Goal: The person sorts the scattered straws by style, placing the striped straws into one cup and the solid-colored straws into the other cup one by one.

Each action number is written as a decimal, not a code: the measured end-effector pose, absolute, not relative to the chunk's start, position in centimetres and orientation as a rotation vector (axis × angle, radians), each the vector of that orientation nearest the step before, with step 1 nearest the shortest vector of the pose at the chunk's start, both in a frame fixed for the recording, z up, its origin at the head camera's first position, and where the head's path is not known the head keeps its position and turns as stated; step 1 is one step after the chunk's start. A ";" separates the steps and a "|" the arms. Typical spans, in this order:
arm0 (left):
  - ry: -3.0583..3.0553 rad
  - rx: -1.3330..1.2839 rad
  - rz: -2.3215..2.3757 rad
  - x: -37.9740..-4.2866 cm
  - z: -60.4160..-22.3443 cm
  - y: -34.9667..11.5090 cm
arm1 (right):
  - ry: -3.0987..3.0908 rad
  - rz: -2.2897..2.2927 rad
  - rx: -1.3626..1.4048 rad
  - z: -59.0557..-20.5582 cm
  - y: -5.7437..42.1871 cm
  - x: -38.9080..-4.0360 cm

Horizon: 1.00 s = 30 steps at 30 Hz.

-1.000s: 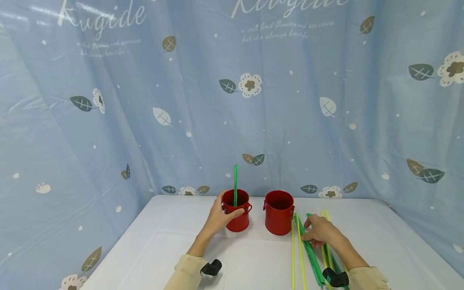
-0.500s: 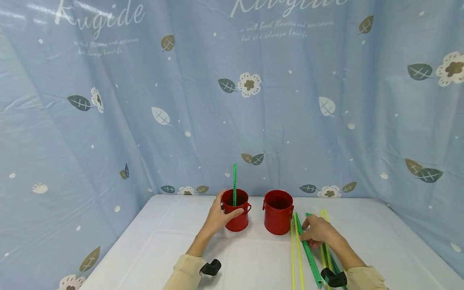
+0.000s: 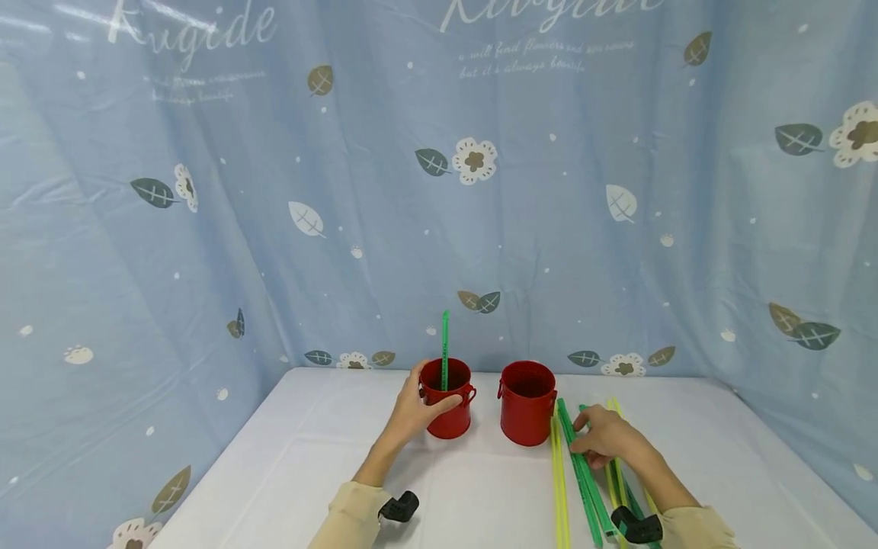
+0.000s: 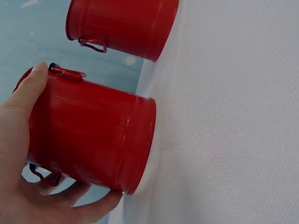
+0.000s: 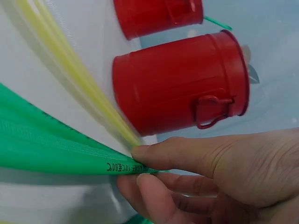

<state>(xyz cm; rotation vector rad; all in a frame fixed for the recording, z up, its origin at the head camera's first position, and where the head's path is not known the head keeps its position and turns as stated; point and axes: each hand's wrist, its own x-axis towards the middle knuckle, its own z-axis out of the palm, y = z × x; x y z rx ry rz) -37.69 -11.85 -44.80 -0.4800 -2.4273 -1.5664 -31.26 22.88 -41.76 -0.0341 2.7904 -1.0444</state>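
Green strips [image 3: 578, 474] fan apart under the right hand [image 3: 607, 438]; left hand [image 3: 414, 412] steadies a bucket

Compared with half a second ago, two green strips lie splayed where a single broad band showed, and the two yellow strips [image 3: 559, 488] beside them have closed up side by side. The left bucket [image 3: 449, 419], the right bucket [image 3: 524, 419] and the upright green stick [image 3: 445, 343] in the left one stay put.

The left hand wraps the left bucket, thumb on the near side by the rim. The right hand bends down over the counter [image 3: 494, 503], pinching green between thumb and index finger; whether one strip or both is hard to tell.

Only the right wrist view makes out black print [image 5: 122, 167] on the green. The left wrist view shows fingers around the bucket's far side, hidden from the head camera.
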 end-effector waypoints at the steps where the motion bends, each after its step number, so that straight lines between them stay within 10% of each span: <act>1: -2.431 -0.480 -1.567 -37.6 -44.8 -11.8 | 2.780 -1.057 -0.025 -41.7 23.0 -31.3; 30: -2.428 -0.479 -1.584 -37.3 -44.5 -11.7 | 2.686 -1.183 -0.024 -41.1 24.2 -31.9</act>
